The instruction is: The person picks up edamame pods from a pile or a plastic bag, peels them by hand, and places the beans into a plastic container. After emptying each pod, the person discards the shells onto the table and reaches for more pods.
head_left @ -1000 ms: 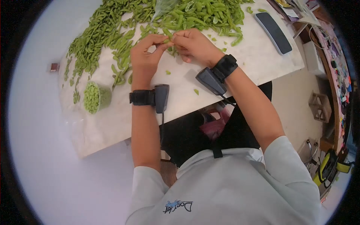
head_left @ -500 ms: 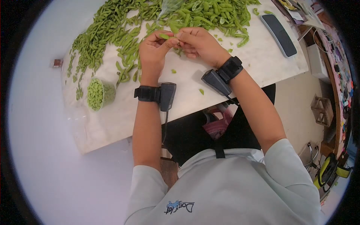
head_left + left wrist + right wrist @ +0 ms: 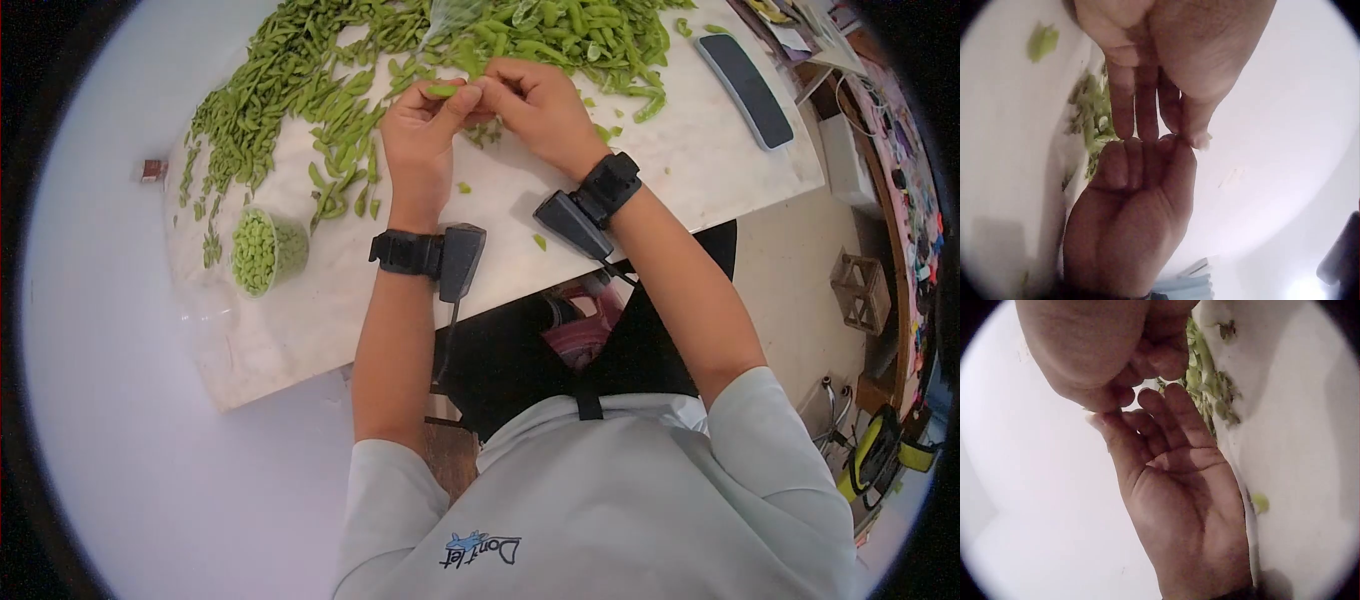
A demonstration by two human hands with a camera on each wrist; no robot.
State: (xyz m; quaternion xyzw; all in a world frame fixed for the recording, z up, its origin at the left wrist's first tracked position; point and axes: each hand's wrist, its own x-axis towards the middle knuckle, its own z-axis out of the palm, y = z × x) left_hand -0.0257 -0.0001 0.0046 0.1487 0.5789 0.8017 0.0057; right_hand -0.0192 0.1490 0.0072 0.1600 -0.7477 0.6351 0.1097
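Observation:
In the head view both hands meet at the front of the pile of edamame pods [image 3: 350, 105]. The left hand [image 3: 416, 145] pinches a green edamame pod [image 3: 441, 91] between thumb and index finger, the pod lying across the fingers. Curled fingers of the right hand [image 3: 550, 112] close on its other end, thumb against the left thumb tip. Both wrist views show the fingertips together, with the left hand's [image 3: 1141, 94] other fingers fairly straight and the right hand [image 3: 1104, 350] curled; the pod is mostly hidden there.
A clear cup [image 3: 291, 250] of shelled green beans [image 3: 253, 252] stands at the left of the white table [image 3: 330, 340]. Brighter, opened-looking pods [image 3: 570, 35] lie heaped behind the right hand, beside a clear plastic bag [image 3: 449, 18]. A phone [image 3: 745, 92] lies at the right.
The view has shifted slightly, then steadied. The pod now lies across the left fingers, and the right hand has closed in against the left fingertips.

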